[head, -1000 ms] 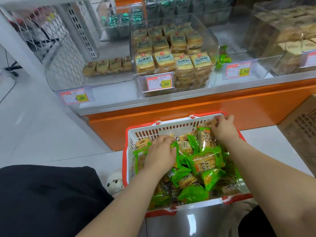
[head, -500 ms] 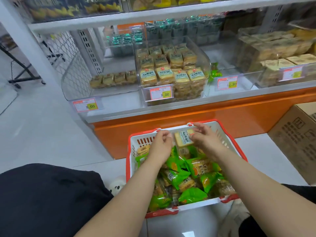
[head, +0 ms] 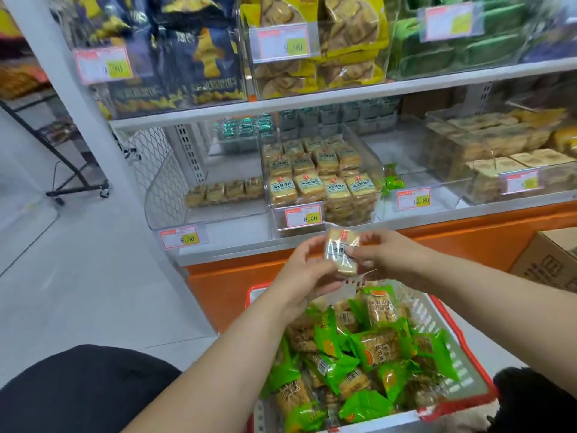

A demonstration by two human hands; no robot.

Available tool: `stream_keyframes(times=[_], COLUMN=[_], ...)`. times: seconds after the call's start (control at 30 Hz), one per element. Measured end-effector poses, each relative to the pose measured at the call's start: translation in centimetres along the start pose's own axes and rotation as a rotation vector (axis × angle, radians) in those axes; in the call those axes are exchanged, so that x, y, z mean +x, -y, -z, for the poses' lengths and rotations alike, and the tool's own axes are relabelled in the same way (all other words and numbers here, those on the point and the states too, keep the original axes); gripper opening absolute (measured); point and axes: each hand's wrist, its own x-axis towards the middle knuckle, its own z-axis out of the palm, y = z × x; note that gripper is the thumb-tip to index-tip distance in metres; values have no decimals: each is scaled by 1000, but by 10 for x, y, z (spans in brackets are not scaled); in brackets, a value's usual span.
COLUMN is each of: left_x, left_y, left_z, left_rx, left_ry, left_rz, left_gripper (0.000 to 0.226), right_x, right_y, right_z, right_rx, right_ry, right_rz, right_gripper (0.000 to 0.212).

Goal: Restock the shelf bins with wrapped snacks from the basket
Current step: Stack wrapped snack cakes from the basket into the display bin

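Right now we hold one wrapped snack (head: 342, 253), a pale biscuit pack in clear film, up between both hands, above the far end of the basket (head: 449, 335) and just in front of the shelf edge. Our left hand (head: 307, 270) pinches its left side with curled fingers (head: 315, 245), and our right hand (head: 387, 256) grips the right side, thumb across the front of the wrapper.

Directly behind the snack sits the middle bin (head: 321, 179), packed with matching yellow-labelled packs nearly to its top. Left of that bin is a clear bin (head: 218, 195) holding only a single row of similar packs at the back. Right of the middle bin, a nearly bare bin (head: 415, 189) shows one green pack. Below the snack, the red-and-white basket is heaped with green-wrapped snacks (head: 368, 354) and a few clear-wrapped ones.

We judge the main risk is placing it wrongly: the left and middle bins carry look-alike packs, so it could land with the wrong product. The middle bin is also full, so an added pack may slide off the stack. The film looks slick, and letting go with one hand early could drop it back into the basket.
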Motion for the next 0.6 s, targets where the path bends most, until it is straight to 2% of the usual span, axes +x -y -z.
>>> stream_keyframes(times=[0.03,0.07,0.17,0.23,0.3,0.43,0.5,0.6], left_x=[-1,-1,1,5,14,39,54,82], left_y=[-9,-17,-45,-64,-80,-107,-119,-133], left_z=[-1,-1,3,5,7,-2,-8,-14], left_rx=[62,221,1031,1419,1635,1716,1603,1319], left_ry=[23,14,-57,-10,19,-45,-66,-46], left_rz=[-6,-40,-331,-557,-676,-759,-748,-673], left_gripper=[59,67,96,99,95,86,82,75], right_x=[-1,-2,1,7,16,34,44,60], right_y=[6,12,28,40,52,68,74,80], right_z=[3,6,20,25,27,39,48,62], right_rx=[25,42,31,-44,-94,-98,-112,-306], right_ry=[-16,-34,-71,-65,-68,-118,-202,-469], right_rz=[9,5,-7,20,59,155,213,311], right_gripper=[9,9,12,12,10,9,21,26])
